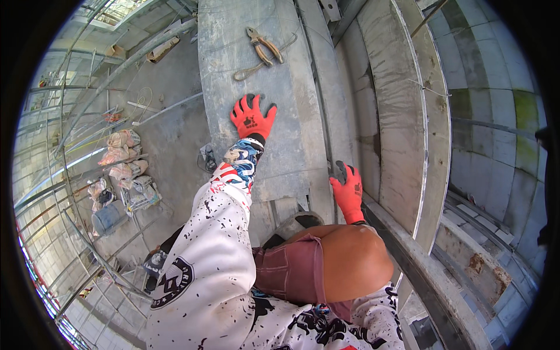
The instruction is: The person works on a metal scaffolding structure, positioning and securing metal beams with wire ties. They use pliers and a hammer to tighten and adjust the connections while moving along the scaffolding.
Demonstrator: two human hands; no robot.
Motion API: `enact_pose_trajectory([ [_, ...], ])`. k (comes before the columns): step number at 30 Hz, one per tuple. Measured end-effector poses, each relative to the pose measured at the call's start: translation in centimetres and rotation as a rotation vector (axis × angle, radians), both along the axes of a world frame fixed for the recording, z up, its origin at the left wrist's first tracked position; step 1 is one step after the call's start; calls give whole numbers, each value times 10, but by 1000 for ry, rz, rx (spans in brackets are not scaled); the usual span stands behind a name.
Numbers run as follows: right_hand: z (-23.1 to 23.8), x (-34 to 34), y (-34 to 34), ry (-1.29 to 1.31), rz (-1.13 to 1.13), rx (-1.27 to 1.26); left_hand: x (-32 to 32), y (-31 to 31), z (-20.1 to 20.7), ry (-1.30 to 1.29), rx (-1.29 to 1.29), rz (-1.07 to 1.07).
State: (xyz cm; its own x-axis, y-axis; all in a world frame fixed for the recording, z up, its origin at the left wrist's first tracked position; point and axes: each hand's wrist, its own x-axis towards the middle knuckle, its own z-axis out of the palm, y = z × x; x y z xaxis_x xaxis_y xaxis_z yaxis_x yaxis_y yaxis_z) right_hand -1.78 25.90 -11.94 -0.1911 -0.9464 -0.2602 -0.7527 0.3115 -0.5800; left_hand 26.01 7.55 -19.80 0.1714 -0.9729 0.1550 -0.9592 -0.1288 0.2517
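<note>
Scaffold poles (pixel 62 125) are criss-crossing the left of a building site, and a grey concrete floor (pixel 169 125) is stretching between them and a long metal-grey platform (pixel 283 140) that is running from near to far. On that floor, at left, pale bags (pixel 122 149) are lying in a heap, with a blue container (pixel 108 217) sitting just near of them. At right, a tall concrete panel (pixel 391 116) is standing beside the platform, and a wall of grey blocks (pixel 499 105) is rising beyond it.

Pliers (pixel 257 41) with worn tan handles are lying on the far part of the platform, their handles pointing near and right. Crossing by the handle ends, a thin wire tool (pixel 249 72) is lying with its looped end at left and its hooked end at far right.

The left hand (pixel 254 119), in a red glove with dark fingertips, is resting on the platform just near of these tools, back upward, fingers spreading, its grip wide and empty. The right hand (pixel 349 192), gloved alike, is reaching nearer and farther right, by the platform's right edge and beside a bent bare knee (pixel 356 262); its fingers are partly bending, and I cannot tell whether they are gripping anything.
</note>
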Motion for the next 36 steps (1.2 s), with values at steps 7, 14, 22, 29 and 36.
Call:
enact_pose_trajectory([
  [7, 8, -4, -45, -227, -6, -48, 4, 0, -3, 16, -11, 26],
  [14, 39, 7, -161, -412, 44, -146, 1, -1, 10, 41, 107, 29],
  [22, 83, 67, -304, -408, 287, -172, 1, -1, 7, 42, 108, 55],
  [29, 115, 149, -429, -778, 187, -186, 4, 0, 6, 61, 106, 45],
  [36, 112, 164, -467, -978, 204, 195, -1, -2, 10, 69, 115, 32],
])
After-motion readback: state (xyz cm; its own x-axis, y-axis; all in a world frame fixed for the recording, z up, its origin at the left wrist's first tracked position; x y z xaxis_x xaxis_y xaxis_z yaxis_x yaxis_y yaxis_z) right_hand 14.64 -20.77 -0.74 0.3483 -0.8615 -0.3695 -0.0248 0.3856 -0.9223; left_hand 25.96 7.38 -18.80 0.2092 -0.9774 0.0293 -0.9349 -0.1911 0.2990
